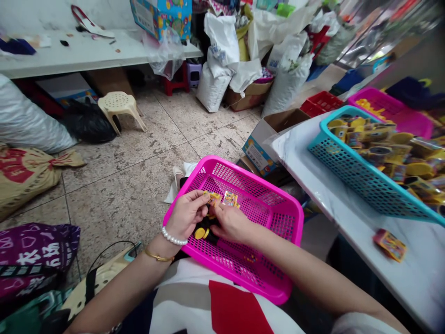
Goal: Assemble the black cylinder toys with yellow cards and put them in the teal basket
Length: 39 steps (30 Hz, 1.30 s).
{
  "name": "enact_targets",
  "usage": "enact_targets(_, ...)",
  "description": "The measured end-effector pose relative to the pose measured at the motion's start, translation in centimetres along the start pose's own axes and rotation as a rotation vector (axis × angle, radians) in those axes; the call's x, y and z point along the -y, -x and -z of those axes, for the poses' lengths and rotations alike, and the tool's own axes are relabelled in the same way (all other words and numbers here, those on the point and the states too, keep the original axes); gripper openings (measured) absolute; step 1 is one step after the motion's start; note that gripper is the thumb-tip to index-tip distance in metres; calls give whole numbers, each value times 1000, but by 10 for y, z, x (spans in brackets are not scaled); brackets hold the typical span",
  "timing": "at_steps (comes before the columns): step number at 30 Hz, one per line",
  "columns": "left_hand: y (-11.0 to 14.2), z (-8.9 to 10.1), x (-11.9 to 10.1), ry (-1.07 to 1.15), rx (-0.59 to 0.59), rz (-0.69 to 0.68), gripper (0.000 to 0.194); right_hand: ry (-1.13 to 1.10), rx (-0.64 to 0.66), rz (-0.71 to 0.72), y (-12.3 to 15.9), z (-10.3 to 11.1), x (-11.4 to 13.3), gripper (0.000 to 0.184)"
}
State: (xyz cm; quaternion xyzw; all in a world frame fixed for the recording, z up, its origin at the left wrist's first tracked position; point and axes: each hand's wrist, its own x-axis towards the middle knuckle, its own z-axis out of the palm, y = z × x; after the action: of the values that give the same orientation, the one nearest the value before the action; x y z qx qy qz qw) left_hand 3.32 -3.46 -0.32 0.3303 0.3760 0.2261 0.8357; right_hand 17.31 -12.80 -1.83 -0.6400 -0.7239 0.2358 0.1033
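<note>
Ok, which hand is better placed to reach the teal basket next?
Probably your right hand: the teal basket stands on your right, and your left hand is farther off. Both are at a yellow plastic piece.

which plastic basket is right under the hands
The near pink basket, directly beneath the left hand and right hand. The teal basket heaped with yellow pieces, the other pink basket and the red crate are off to the right.
</note>
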Motion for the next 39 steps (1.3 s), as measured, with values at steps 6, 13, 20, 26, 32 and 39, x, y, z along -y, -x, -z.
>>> enact_targets(6, -1, -2, 1, 50, 16, 34, 37, -356, -71, 6, 10, 35, -15, 44)
enact_targets(13, -2, -8, -7, 232, 74, 119, 22, -1031, -431, -87, 16, 57, -32, 31)
enact_targets(20, -4, -9, -9, 306, 91, 160, 15, -579, -615, 10, 12, 53, -20, 26)
enact_targets(26, -5, -10, -8, 275, 49, 128, 9, -277, -709, 50, 10, 49, -15, 29)
enact_targets(32, -3, -11, -4, 241, 44, 71, 11, -712, -562, -69, 11, 35, -20, 30)
enact_targets(39, -2, -9, -3, 156, 131, 62, 34, -703, -615, 35, 10, 47, -18, 33)
